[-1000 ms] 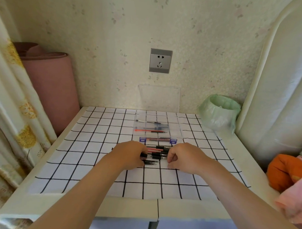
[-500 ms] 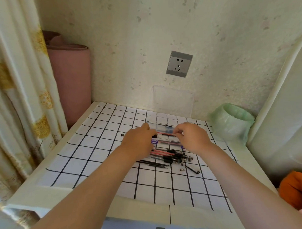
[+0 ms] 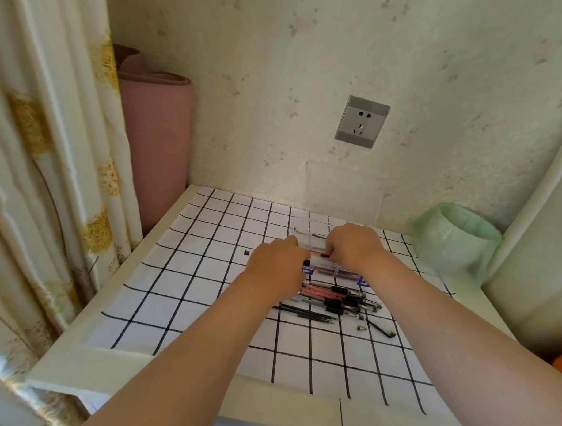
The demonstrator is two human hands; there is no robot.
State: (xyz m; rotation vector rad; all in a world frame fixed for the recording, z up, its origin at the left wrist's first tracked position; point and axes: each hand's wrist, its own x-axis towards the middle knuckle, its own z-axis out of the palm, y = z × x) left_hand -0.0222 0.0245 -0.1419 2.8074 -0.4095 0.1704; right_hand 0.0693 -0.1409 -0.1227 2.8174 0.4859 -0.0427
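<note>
The job looks like putting pens away in the clear box (image 3: 299, 230), which sits in the middle of the picture, toward the back of the checkered surface (image 3: 208, 242). It is only partly done. A few pens already lie inside the box; some show through its front part, between the two blue clips. But a big pile of pens (image 3: 334, 299) still waits on the surface just below the box, near the middle of the picture. Most are black and some are red. A small bent black piece (image 3: 380, 329) and a tiny silver bit (image 3: 360, 327) lie at the lower right of the pile. A little black cap (image 3: 246, 252) lies alone to the left of the hands. So there is a lot left to do.

Both hands are over the box, close together. A thin red pen (image 3: 318, 253) runs between them, right above the box. The right hand (image 3: 353, 245) has its fingers curled in and pinches the right end of the red pen. The left hand (image 3: 276, 265) is curled too, and it seems to hold the left end, but its fingertips hide behind the back of the hand. A small black part peeks out beside it. The red pen is not in the box yet.
</note>
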